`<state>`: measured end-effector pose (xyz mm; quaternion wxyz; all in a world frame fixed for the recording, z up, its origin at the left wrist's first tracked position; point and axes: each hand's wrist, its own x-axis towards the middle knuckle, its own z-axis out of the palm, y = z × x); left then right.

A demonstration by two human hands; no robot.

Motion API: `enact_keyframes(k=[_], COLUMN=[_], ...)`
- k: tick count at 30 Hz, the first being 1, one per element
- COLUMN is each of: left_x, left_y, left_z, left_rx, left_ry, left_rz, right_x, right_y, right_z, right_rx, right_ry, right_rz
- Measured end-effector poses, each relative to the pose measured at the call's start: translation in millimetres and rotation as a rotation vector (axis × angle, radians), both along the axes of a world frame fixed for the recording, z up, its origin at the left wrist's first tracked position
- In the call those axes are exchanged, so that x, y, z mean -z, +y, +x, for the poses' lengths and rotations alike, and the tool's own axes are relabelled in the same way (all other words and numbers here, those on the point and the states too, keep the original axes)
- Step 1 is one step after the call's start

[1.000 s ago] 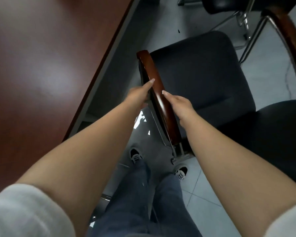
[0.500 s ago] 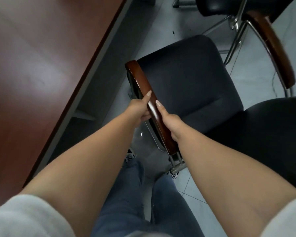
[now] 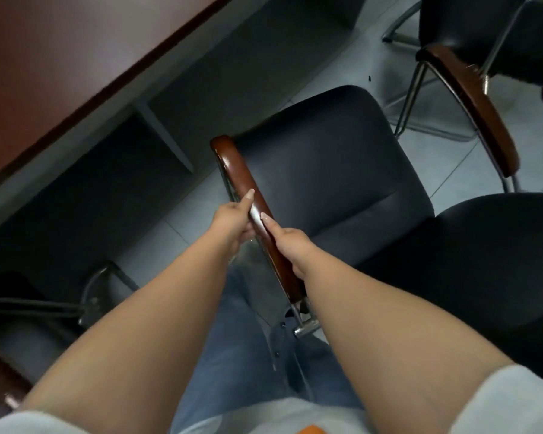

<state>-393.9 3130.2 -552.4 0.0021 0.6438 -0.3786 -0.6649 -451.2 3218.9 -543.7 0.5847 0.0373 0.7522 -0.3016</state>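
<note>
I observe, at far left, a reddish-brown polished wooden bench with a grey underframe, running diagonally across the upper corner. Below it, at the lower left, part of a chrome tubular chair base stands on the pale grey tiled floor. Toward centre, the left hand grips the left edge of a glossy dark-brown wooden armrest. Its index finger lies straight along the top and the other fingers are curled round the underside. The armrest slants from upper left to lower right just above the person's blue jeans, with its chrome bracket showing at the near end. The right hand grips the armrest's right edge just behind the left hand. Its index finger is extended on the wood; I cannot tell how its remaining fingers lie. Both hands are near the armrest's middle, close together but apart. Just right of the armrest is that chair's black padded seat, and its black backrest is further right. At upper right stands a second black chair with its own brown armrest and chrome legs.
</note>
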Motion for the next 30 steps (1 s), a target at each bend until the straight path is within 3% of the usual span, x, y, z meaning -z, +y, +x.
enact_keyframes(k=[9,21,26,30], left_x=[-5,-11,2,7], left_y=[72,85,114,148], left_z=[54,76,94,107], left_rx=[-0.257,-0.224,-0.318,-0.467], left_ry=[0.082,0.170,0.084,0.166], left_rz=[-0.003,0.003,0.011,0.028], right_x=[5,7,26,22], right_y=[51,55,93,117], right_z=[35,50,76,87], right_rx=[-0.169,-0.203,-0.275,-0.315], right_ry=[0.043,0.099,0.089,0.086], right_rz=[-0.010,0.005,-0.001,-0.055])
